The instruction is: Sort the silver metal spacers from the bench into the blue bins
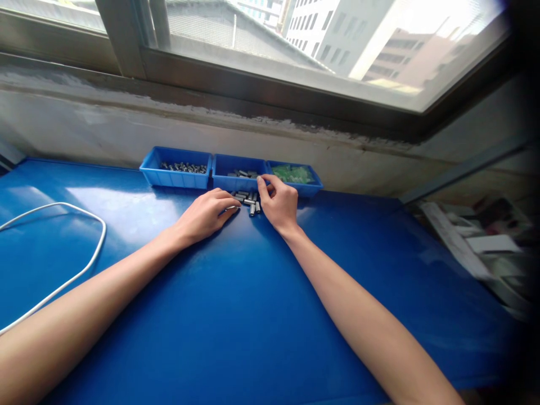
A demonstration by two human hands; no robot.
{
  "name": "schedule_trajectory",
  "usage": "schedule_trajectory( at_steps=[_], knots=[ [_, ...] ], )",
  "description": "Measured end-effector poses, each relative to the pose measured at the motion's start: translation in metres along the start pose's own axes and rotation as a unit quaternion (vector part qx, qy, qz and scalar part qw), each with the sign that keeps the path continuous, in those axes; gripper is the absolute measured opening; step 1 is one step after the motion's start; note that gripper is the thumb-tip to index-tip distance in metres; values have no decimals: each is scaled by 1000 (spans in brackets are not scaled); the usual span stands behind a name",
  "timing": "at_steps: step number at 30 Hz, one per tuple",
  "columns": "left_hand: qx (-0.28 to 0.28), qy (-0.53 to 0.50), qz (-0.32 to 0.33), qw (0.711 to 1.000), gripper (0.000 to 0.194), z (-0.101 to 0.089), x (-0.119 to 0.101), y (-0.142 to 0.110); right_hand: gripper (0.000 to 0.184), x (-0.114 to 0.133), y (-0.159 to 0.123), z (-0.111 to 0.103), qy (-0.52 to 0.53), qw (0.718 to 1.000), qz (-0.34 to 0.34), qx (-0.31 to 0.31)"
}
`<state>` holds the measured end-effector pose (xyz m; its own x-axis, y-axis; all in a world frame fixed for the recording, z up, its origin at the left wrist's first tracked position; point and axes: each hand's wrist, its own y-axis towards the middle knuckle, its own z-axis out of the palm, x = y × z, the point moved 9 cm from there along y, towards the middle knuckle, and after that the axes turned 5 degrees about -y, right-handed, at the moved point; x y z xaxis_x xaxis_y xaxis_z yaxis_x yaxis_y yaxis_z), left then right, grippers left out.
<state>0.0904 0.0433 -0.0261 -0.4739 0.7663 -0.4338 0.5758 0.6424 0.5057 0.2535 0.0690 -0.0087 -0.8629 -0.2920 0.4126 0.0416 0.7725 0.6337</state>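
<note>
A loose pile of short, dark metallic cylinders (252,203) lies on the blue table between my hands. My left hand (208,214) rests at the pile's left side, its fingers and thumb closed around a small silvery metal piece (230,208), mostly hidden. Over the front rim of the middle blue bin (236,183), my right hand (280,201) has thumb and forefinger pinched together. Whatever that pinch holds, if anything, is too small to make out. More metallic cylinders (244,174) lie inside the middle bin.
Left of the middle bin, a blue bin (175,178) holds many small metal parts (185,167). The right blue bin (317,181) contains green pieces (293,174). A white cable (101,236) curves across the table's left. Beneath the window, a wall (337,152) backs the bins; blurred clutter (489,242) sits right.
</note>
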Motion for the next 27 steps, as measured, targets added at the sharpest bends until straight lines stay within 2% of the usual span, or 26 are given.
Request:
schedule_trajectory(
  at_steps=[5, 10, 17, 22, 24, 27],
  knots=[
    [-26, -22, -29, 999, 31, -5, 5, -1, 38, 0, 0, -1, 7, 1000, -4, -3],
    [-79, -58, -34, 995, 41, -19, 3, -1, 36, 1, 0, -1, 8, 1000, -8, -5],
    [-128, -105, -42, 985, 38, -29, 5, -2, 33, 5, -1, -4, 28, 999, -24, -11],
    [-136, -160, -95, 973, 36, -28, 13, -3, 27, 30, -11, 2, 74, 987, -138, 44],
    [-142, -183, -102, 967, 40, -29, 15, -3, 28, 40, -16, 4, 80, 977, -185, 72],
    [-156, -215, -97, 959, 54, -31, 16, -3, 31, 47, -21, 6, 68, 969, -221, 86]
  ],
)
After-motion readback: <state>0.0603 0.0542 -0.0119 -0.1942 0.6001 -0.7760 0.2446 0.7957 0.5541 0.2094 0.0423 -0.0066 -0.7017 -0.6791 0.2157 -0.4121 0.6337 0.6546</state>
